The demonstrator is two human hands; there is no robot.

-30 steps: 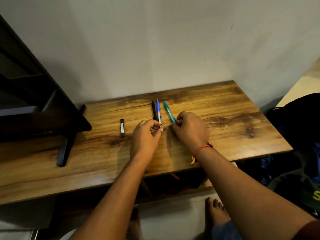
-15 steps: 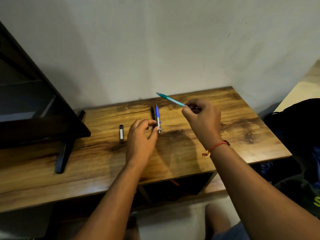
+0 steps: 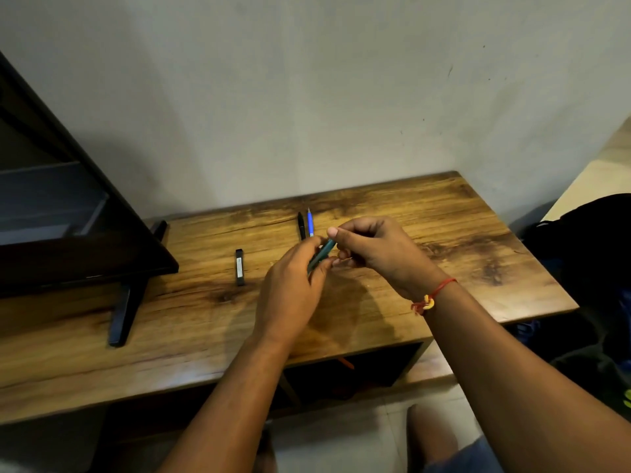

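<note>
A teal pen (image 3: 322, 254) is held in mid-air between both hands, above the middle of a wooden worktop (image 3: 478, 268) and nearer its back edge than its front. The left hand (image 3: 293, 288) curls its fingers round the pen's lower part. The right hand (image 3: 372, 250) pinches the upper end between thumb and fingertips, so neither hand is free. Only a short slanting stretch of the barrel shows between them. The frame is soft there, and which end carries the tip cannot be told.

The grip suggests the pen is about to be pulled or twisted apart. If so, the likely mishap is a small part, such as a cap, spring or refill, springing loose. Dropped from this height, it could roll off the front edge into the dark opening below the worktop or onto the floor. A hard tug could also send the left hand back into the pens behind it and scatter them.

Those two, a black pen (image 3: 301, 225) and a blue pen (image 3: 310, 221), lie side by side just behind the hands, pointing at the back edge. A small black bar (image 3: 239, 267) with a pale label lies apart from them, toward the left end. Farther left, a dark screen (image 3: 85, 254) stands on a black foot (image 3: 126, 312). A red thread (image 3: 435, 293) circles the right wrist, and a dark bag (image 3: 587, 240) sits beyond the right edge.
</note>
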